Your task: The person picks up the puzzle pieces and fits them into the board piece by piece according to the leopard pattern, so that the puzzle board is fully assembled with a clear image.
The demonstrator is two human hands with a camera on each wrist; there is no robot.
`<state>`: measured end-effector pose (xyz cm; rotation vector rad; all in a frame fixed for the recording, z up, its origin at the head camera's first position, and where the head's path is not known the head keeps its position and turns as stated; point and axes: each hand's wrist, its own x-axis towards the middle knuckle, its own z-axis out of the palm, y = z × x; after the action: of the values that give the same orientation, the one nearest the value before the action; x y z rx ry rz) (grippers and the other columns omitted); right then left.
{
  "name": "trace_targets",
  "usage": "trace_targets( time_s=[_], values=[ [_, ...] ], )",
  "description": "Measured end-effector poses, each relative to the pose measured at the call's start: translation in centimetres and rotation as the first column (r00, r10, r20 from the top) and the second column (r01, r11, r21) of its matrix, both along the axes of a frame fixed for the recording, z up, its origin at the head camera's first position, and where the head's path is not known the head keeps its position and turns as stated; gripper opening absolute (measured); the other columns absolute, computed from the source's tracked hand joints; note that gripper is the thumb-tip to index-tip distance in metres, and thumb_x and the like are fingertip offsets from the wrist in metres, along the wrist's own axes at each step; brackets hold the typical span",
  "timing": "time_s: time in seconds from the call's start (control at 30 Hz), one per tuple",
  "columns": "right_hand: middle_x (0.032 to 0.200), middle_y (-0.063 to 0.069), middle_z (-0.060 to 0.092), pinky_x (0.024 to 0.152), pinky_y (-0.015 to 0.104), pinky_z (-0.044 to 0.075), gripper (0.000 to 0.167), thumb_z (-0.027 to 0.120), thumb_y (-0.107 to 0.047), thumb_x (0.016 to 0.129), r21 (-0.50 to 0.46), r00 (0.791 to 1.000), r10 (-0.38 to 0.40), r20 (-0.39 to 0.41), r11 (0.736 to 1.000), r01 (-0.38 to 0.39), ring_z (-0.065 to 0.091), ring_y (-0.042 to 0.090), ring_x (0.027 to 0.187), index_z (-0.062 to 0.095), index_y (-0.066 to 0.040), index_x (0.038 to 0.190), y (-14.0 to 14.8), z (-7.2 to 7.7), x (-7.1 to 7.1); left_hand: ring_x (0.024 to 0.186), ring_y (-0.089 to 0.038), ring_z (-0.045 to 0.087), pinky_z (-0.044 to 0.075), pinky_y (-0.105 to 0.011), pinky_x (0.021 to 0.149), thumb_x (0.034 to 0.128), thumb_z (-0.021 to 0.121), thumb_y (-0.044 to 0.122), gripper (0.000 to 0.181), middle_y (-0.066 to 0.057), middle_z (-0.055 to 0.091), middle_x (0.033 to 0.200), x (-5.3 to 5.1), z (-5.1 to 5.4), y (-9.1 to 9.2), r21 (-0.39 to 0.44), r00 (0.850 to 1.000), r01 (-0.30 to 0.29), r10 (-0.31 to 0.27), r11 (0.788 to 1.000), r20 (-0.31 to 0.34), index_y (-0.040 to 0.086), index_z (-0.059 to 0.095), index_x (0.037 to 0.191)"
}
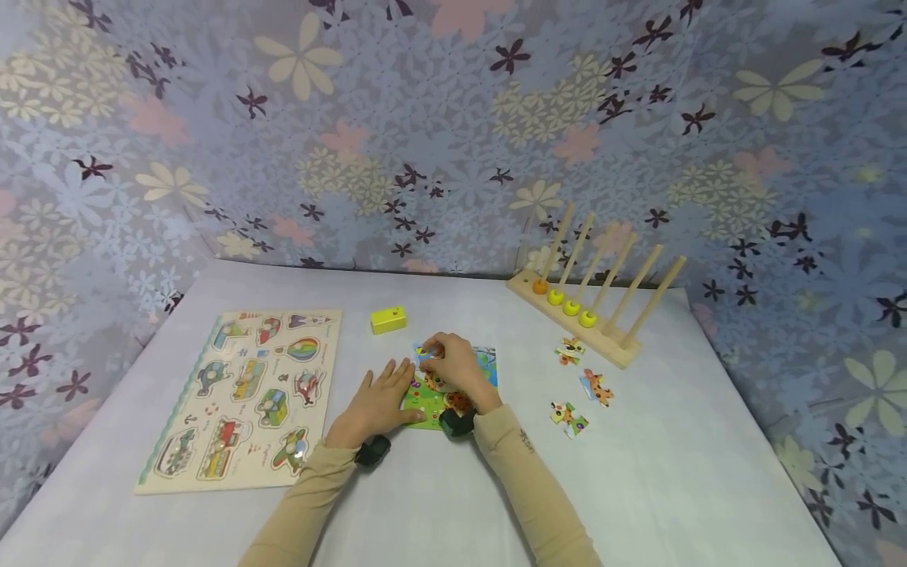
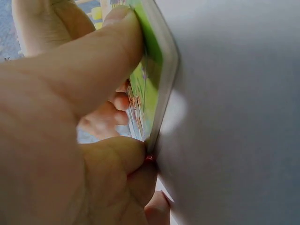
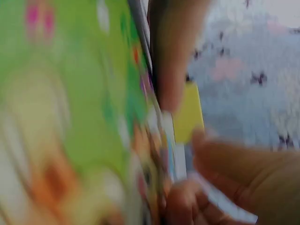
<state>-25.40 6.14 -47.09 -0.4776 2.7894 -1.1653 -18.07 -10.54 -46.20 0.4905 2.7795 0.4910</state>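
Observation:
A jigsaw puzzle board (image 1: 425, 417) with a green and blue animal picture lies in the middle of the table. My left hand (image 1: 379, 402) rests flat along its left side; in the left wrist view the thumb (image 2: 119, 42) lies on the board's green edge. Above the board's upper left part is my right hand (image 1: 453, 364), its fingers curled down. Thumb and fingers pinch a puzzle piece (image 1: 430, 352) there, mostly hidden by the hand. The right wrist view is blurred, with the right thumb (image 3: 225, 157) near the board's edge.
Three loose puzzle pieces (image 1: 597, 387) lie right of the board. Behind them stands a wooden peg rack (image 1: 609, 342) with orange and yellow beads. A yellow block (image 1: 388, 320) sits behind the board. A large vehicle picture board (image 1: 283, 465) lies at left.

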Motion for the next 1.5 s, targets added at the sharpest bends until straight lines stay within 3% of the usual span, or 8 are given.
trace_targets(
  time_s=[0.23, 0.4, 0.53, 0.67, 0.8, 0.97, 1.27, 1.5],
  values=[
    [0.121, 0.016, 0.063, 0.087, 0.043, 0.053, 0.029, 0.061, -0.023, 0.095, -0.155, 0.972, -0.229, 0.049, 0.960, 0.233, 0.061, 0.031, 0.108, 0.065, -0.007, 0.120, 5.0, 1.3, -1.1, 0.150, -0.036, 0.016, 0.012, -0.062, 0.119, 0.0912, 0.062, 0.046, 0.084, -0.015, 0.020, 0.161, 0.2, 0.0, 0.1, 0.011, 1.000, -0.001, 0.001, 1.000, 0.000, 0.001, 0.024, 0.152],
    [0.134, 0.023, 0.056, 0.105, 0.053, 0.041, 0.036, 0.059, -0.021, 0.095, -0.127, 0.890, -0.454, 0.043, 0.881, 0.455, 0.049, 0.039, 0.126, 0.062, -0.001, 0.125, 11.1, 1.4, -1.4, 0.150, -0.037, 0.016, 0.012, -0.063, 0.119, 0.0909, 0.062, 0.046, 0.084, -0.015, 0.020, 0.161, 0.2, 0.0, 0.0, 0.009, 1.000, 0.001, -0.001, 1.000, -0.005, 0.001, 0.025, 0.152],
    [0.135, 0.025, 0.054, 0.103, 0.052, 0.044, 0.041, 0.056, -0.021, 0.096, -0.097, 0.844, -0.532, 0.072, 0.838, 0.537, 0.051, 0.041, 0.124, 0.057, 0.000, 0.131, 15.0, 1.0, -0.9, 0.149, -0.037, 0.016, 0.012, -0.063, 0.119, 0.0904, 0.062, 0.046, 0.085, -0.016, 0.020, 0.161, 0.1, 0.0, 0.0, 0.007, 1.000, -0.003, 0.003, 1.000, -0.009, 0.001, 0.025, 0.152],
    [0.127, 0.026, 0.060, 0.094, 0.048, 0.050, 0.042, 0.060, -0.014, 0.093, -0.061, 0.849, -0.527, 0.042, 0.847, 0.528, 0.061, 0.040, 0.111, 0.056, 0.003, 0.131, 17.0, 0.6, -0.4, 0.150, -0.037, 0.016, 0.012, -0.063, 0.119, 0.0906, 0.062, 0.046, 0.085, -0.015, 0.020, 0.161, 0.0, 0.1, -0.2, 0.006, 1.000, -0.010, 0.010, 1.000, -0.007, 0.001, 0.024, 0.152],
    [0.126, 0.028, 0.060, 0.103, 0.051, 0.042, 0.047, 0.065, -0.005, 0.084, -0.001, 0.865, -0.502, -0.005, 0.865, 0.502, 0.054, 0.043, 0.117, 0.057, 0.007, 0.129, 17.6, 0.4, -0.1, 0.150, -0.037, 0.015, 0.011, -0.062, 0.120, 0.0910, 0.062, 0.045, 0.085, -0.015, 0.019, 0.162, 0.0, 0.0, -0.2, 0.011, 1.000, -0.013, 0.013, 1.000, 0.001, 0.001, 0.024, 0.153],
    [0.128, 0.033, 0.053, 0.106, 0.056, 0.037, 0.053, 0.063, -0.005, 0.083, 0.109, 0.853, -0.521, -0.034, 0.847, 0.521, 0.045, 0.049, 0.121, 0.051, 0.005, 0.134, 17.2, 0.6, 0.2, 0.150, -0.037, 0.016, 0.011, -0.063, 0.119, 0.0909, 0.062, 0.046, 0.085, -0.015, 0.019, 0.162, 0.0, 0.0, -0.2, 0.013, 1.000, -0.003, 0.003, 1.000, 0.001, 0.001, 0.024, 0.152],
    [0.141, 0.036, 0.035, 0.105, 0.061, 0.036, 0.079, 0.072, -0.009, 0.083, 0.016, 0.835, -0.531, 0.145, 0.845, 0.534, 0.037, 0.051, 0.126, 0.030, -0.003, 0.149, 17.2, 0.9, 0.8, 0.150, -0.037, 0.015, 0.011, -0.063, 0.119, 0.0912, 0.061, 0.046, 0.085, -0.016, 0.019, 0.161, -0.1, -0.1, -0.2, -0.002, 1.000, 0.000, 0.000, 1.000, -0.007, 0.001, 0.023, 0.153],
    [0.094, 0.016, 0.060, 0.064, 0.028, 0.045, 0.050, 0.070, -0.017, 0.087, -0.049, 0.898, -0.422, 0.122, 0.901, 0.430, 0.055, 0.022, 0.078, 0.050, 0.002, 0.128, 15.1, 0.3, 0.1, 0.150, -0.036, 0.015, 0.011, -0.063, 0.119, 0.0910, 0.062, 0.046, 0.086, -0.015, 0.019, 0.162, 0.1, 0.0, 0.1, 0.002, 1.000, -0.004, 0.004, 1.000, 0.012, 0.001, 0.023, 0.153]
  ],
)
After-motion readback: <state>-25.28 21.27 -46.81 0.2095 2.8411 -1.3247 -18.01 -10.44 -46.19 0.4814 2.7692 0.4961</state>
